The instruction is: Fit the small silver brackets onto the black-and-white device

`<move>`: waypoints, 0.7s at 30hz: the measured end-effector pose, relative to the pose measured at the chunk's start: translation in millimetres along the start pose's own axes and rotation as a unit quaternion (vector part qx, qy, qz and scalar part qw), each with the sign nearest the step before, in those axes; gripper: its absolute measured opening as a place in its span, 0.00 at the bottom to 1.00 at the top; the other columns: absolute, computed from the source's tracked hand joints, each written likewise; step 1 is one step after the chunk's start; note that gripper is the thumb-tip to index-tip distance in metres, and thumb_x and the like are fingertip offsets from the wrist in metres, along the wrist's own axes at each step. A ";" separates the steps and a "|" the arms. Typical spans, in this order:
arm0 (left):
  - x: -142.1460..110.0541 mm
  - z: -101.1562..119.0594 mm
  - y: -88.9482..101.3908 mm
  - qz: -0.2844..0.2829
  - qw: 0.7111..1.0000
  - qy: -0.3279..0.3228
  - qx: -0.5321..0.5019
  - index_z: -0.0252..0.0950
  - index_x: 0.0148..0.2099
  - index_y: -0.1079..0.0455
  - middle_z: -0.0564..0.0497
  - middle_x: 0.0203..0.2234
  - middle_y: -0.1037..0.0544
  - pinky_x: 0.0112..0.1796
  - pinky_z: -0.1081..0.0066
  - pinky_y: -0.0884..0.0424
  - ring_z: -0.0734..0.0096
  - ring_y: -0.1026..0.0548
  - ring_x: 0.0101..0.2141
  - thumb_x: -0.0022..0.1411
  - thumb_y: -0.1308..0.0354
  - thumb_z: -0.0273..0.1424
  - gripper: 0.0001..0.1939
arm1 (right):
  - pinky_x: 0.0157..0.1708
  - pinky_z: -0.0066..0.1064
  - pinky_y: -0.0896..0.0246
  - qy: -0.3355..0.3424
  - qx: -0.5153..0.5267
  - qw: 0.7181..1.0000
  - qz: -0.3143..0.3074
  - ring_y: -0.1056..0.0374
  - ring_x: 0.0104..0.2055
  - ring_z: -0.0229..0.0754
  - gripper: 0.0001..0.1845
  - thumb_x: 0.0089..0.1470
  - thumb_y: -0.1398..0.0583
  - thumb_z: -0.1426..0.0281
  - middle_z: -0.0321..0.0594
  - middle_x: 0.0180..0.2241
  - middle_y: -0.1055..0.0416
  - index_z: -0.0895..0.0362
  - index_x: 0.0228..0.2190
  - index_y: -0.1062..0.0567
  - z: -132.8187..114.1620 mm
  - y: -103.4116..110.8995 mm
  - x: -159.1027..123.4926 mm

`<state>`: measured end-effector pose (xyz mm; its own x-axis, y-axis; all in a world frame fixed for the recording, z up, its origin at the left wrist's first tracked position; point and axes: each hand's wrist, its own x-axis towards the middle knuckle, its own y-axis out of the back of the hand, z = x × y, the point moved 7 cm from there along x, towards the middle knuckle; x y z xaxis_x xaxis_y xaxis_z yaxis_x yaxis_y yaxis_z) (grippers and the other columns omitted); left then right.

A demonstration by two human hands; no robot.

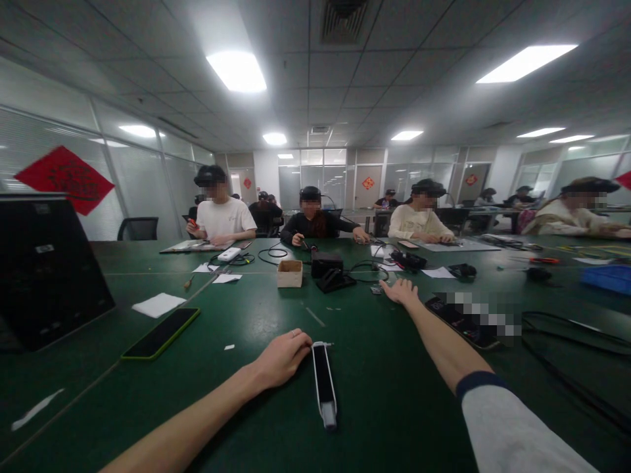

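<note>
Device (324, 381), elongated with a white frame and a dark face, lies flat on the green table (266, 433) directly in front of the camera wearer, its narrow pale end pointing toward the near edge. Left hand (283, 358): palm down, fingers together and bent, fingertips at the upper left corner of the device; whether they grip that corner or only rest against it cannot be told. Right hand (400, 292): extended farther across the table, open, palm down, fingers slightly spread, no object visible in its grasp. A small grey piece (376, 290) lies just beside its thumb. Beyond the two hands stand an open-topped cardboard box (290, 274) and, to its right, a black unit (327, 265) with a black stand (336, 281) in front of it. A phone in a green case (162, 334) lies to the left, near a sheet of white paper (158, 305); a second phone (444, 309) — partly covered by pixelation — lies to the right of the right forearm. Black cable (566, 387) loops across the right side, with a blue tray (608, 278) farther back. A black computer panel (49, 269) stands at far left. Several people sit along the far side, among them one in a white shirt (224, 220).
</note>
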<state>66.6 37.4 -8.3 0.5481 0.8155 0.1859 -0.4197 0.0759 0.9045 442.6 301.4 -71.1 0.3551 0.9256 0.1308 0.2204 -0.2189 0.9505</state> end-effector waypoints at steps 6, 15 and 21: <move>3.0 5.0 2.4 -0.011 1.000 0.018 0.000 0.38 0.45 0.32 0.48 0.40 0.28 0.40 0.69 0.32 0.67 0.29 0.39 0.67 0.54 0.30 0.11 | 0.59 0.53 0.66 0.033 -0.002 0.999 -0.031 0.58 0.64 0.60 0.53 0.51 0.59 0.39 0.63 0.62 0.52 0.71 0.60 0.45 -3.6 -6.2 29.7; 5.3 1.1 -0.8 -0.005 1.000 0.006 -0.007 0.38 0.46 0.32 0.49 0.41 0.29 0.39 0.71 0.32 0.68 0.29 0.39 0.68 0.55 0.32 0.11 | 0.61 0.49 0.65 0.119 -0.001 0.988 -0.095 0.58 0.65 0.58 0.48 0.55 0.58 0.41 0.59 0.63 0.53 0.67 0.59 0.41 -12.8 -15.3 34.9; 5.0 1.1 -2.0 -0.001 1.000 -0.009 -0.004 0.38 0.46 0.32 0.49 0.41 0.29 0.40 0.70 0.33 0.69 0.29 0.38 0.67 0.54 0.31 0.10 | 0.62 0.46 0.67 0.164 0.001 0.980 -0.109 0.62 0.67 0.54 0.47 0.56 0.61 0.42 0.56 0.65 0.56 0.65 0.62 0.46 -24.9 -18.9 16.6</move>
<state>71.0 40.7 -8.7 0.5625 0.8046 0.1904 -0.4242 0.0831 0.9018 421.7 328.6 -80.0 -0.0110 0.9999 0.0076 0.2609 -0.0045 0.9654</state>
